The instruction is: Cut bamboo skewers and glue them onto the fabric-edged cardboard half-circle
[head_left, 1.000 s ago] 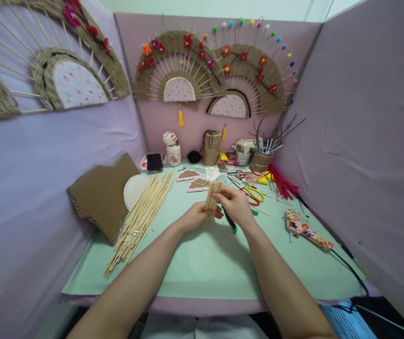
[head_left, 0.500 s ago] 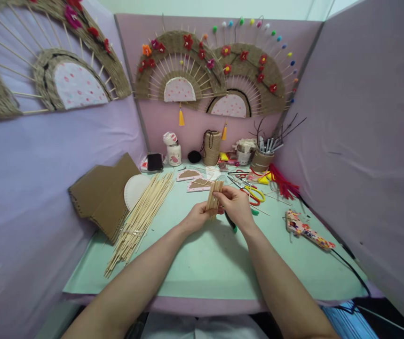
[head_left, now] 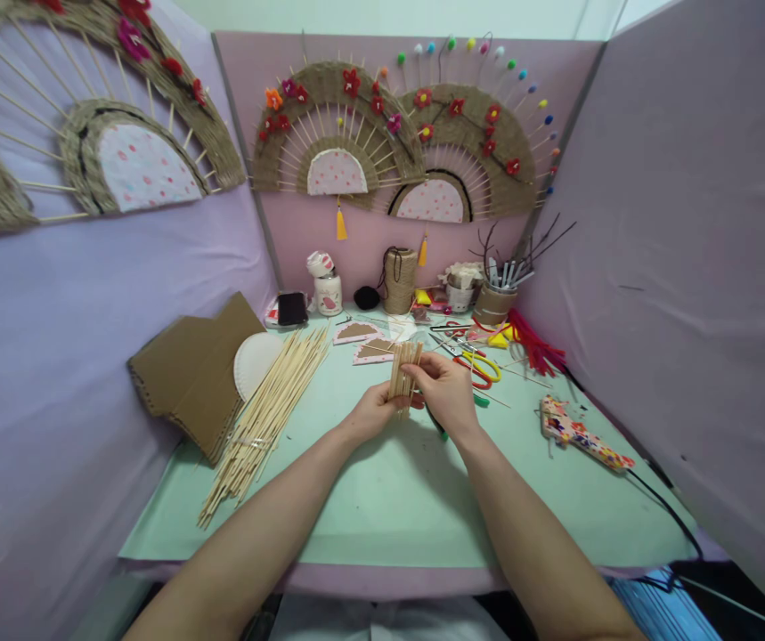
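The bunch of short sticks [head_left: 395, 381] is held above the surface [head_left: 388, 507], over its middle; its lower part is partly covered by fingers, and the sticks overlap too closely to count. The left hand [head_left: 374, 408] has its fingers closed around the lower part of the bunch. The right hand [head_left: 447, 387] pinches the bunch's right side between thumb and forefinger; its other fingers are mostly hidden. Beneath that hand shows a black-and-green handle [head_left: 436, 425], largely covered, and a green end [head_left: 481, 401] sticks out to the right; whether both belong to one tool cannot be told. Towards the left edge, a pile of long sticks [head_left: 268, 418], also beyond counting, covers part of one white disc [head_left: 249, 363], next to one piece of cardboard [head_left: 195, 365]. Two half-round pieces [head_left: 357, 332] lie beyond the hands, the nearer partly hidden by the bunch. Near the right edge lies one flower-patterned glue gun [head_left: 579, 432], its cable running off at the near right corner. Three woven fans [head_left: 275, 165] hang on the walls, the leftmost cut off by the view
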The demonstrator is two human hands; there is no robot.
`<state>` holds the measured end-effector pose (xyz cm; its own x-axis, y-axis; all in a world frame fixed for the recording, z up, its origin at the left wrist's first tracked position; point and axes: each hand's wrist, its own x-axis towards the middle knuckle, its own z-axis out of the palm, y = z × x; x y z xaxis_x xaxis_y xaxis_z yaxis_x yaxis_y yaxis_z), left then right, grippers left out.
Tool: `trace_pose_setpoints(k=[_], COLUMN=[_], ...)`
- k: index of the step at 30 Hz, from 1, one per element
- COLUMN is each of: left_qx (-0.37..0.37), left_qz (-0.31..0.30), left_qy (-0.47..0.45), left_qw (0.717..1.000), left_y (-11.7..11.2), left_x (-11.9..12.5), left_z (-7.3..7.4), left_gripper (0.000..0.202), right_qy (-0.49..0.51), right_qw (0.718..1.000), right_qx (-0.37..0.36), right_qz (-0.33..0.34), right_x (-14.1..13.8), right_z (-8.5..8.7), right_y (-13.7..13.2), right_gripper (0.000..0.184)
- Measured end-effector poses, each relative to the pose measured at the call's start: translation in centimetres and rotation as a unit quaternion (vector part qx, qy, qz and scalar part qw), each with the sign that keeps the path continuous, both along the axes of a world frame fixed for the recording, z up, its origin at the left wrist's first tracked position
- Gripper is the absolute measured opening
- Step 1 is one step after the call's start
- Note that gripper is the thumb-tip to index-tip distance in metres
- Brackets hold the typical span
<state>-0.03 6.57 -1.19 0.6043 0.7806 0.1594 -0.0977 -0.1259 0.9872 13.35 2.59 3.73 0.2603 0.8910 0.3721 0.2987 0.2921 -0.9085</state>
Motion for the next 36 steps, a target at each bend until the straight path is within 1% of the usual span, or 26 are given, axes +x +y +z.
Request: trace_pose_setpoints(k=[5,13,16,20,23,28,36], left_qx=[0.001,-0.011,-0.024,-0.022,-0.025,-0.053,-0.07], left_qz=[-0.004,0.017,0.013,-0.006,-0.009,-0.008,-0.022], left_qy=[0.001,-0.005,-0.008,-0.004,-0.004,-0.018,-0.055], left_qw=[1.0,1.0,1.0,1.0,1.0,0.998,0.996], left_y=[0.1,-0.1,-0.3,-0.3,-0.3,-0.2,0.3], left_x=[0.0,0.1,0.1,0.0,0.0,0.1,0.1], left_z=[0.2,0.4,0.7,0.9,0.8,0.5,-0.4], left_gripper=[0.032,0.029,0.028,0.027,0.027,0.033,0.043], right_qy=[-0.004,0.006,0.011,0.019,0.015,0.004,0.025], right_qw=[1.0,1.0,1.0,0.997,0.995,0.998,0.998], right_qx=[0.003,0.005,0.002,0.0,-0.005,-0.009,-0.012], right_qz=[-0.008,-0.015,0.011,0.074,0.094,0.067,0.064], right_x=[-0.1,-0.4,-0.2,0.2,0.4,0.5,0.5], right_z=[0.1,0.3,0.3,0.5,0.5,0.4,0.1], right_y=[-0.1,-0.3,-0.2,0.1,0.1,0.0,0.4], right_gripper=[0.019,0.02,0.02,0.023,0.019,0.016,0.018])
